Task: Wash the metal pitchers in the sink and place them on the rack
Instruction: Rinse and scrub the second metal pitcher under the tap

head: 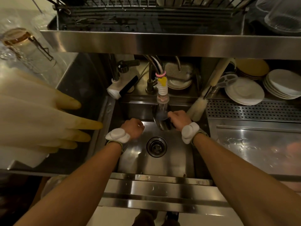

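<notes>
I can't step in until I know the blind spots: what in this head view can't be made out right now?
- Pitcher: mostly covered by the right hand and tap nozzle; inside unseen.
- Left hand: fingers curl out of sight; any grip can't be told.
- Rack: cut off by the top edge, so free slots are unknown.
- Rubber glove: blurred, hides the left counter.

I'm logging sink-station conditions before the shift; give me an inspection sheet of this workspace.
Surface: steel sink wet, drain uncovered.
Job's things: metal pitcher held under the tap nozzle; rack overhead.
Clutter: bottle brush leaning at sink's right edge; plates stacked behind; rubber gloves draped at left.
Hands: right hand grips the pitcher; left hand closed, empty.
Cables: hoses behind tap.
Surroundings: perforated drainboard at right.
</notes>
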`<state>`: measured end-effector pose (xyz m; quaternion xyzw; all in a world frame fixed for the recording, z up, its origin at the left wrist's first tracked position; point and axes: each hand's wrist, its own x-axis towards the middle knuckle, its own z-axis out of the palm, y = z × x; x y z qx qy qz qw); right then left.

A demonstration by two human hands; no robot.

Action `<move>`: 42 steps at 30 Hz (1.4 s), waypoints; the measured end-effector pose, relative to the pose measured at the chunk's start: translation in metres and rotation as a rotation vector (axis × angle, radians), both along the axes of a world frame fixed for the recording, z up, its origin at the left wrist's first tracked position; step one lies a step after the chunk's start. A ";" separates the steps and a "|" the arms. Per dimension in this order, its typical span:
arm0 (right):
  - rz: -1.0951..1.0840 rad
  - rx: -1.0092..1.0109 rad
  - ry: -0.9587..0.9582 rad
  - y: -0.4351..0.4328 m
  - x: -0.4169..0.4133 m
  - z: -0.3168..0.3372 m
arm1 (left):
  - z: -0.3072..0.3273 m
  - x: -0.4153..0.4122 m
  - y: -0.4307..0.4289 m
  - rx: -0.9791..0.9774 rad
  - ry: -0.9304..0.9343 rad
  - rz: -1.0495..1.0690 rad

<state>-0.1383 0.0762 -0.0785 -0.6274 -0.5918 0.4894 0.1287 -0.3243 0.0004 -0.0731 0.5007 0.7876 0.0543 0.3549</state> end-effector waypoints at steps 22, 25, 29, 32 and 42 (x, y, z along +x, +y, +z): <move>0.034 -0.030 -0.019 0.000 0.004 0.008 | 0.002 0.005 0.002 0.028 -0.013 -0.027; -0.012 -0.011 -0.062 0.007 0.015 0.009 | 0.003 0.005 0.004 0.038 -0.008 -0.034; 0.000 0.011 -0.067 0.002 0.004 0.002 | 0.003 0.005 0.008 0.031 0.006 -0.039; 0.037 -0.089 -0.061 0.007 0.017 0.010 | 0.002 0.006 0.011 0.031 -0.005 -0.045; 0.010 -0.101 -0.031 0.009 0.015 0.013 | 0.005 0.008 0.017 0.034 0.009 -0.052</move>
